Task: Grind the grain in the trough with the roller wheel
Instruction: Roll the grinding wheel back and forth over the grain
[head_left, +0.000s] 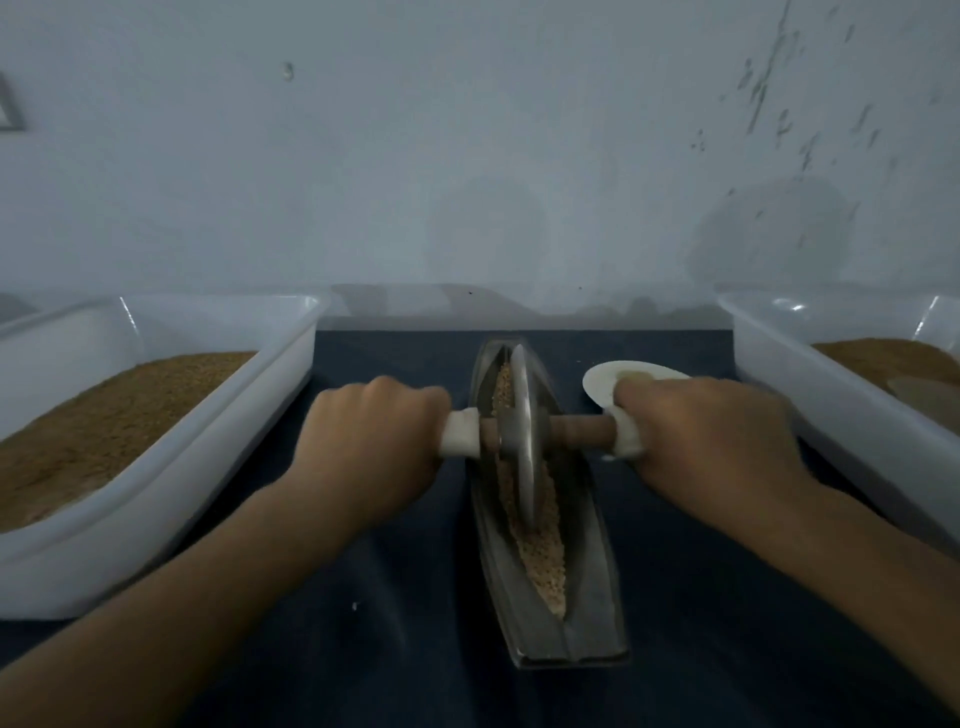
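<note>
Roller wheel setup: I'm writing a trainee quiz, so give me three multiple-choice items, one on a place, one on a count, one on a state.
1. Where does the roller wheel stand?
A. in the trough, on the grain
B. flat on the cloth
C. against the wall

2. How many white tubs flank the trough?
A. one
B. two
C. three

3. How are the hands?
A. both open
B. only one holds
C. left hand and right hand each curled round a white grip

Answers:
1. A, the wheel's edge sits upright in the grain-filled groove.
2. B, one tub lies on each side, both holding brown meal.
3. C, fingers wrap both ends of the axle.
</note>
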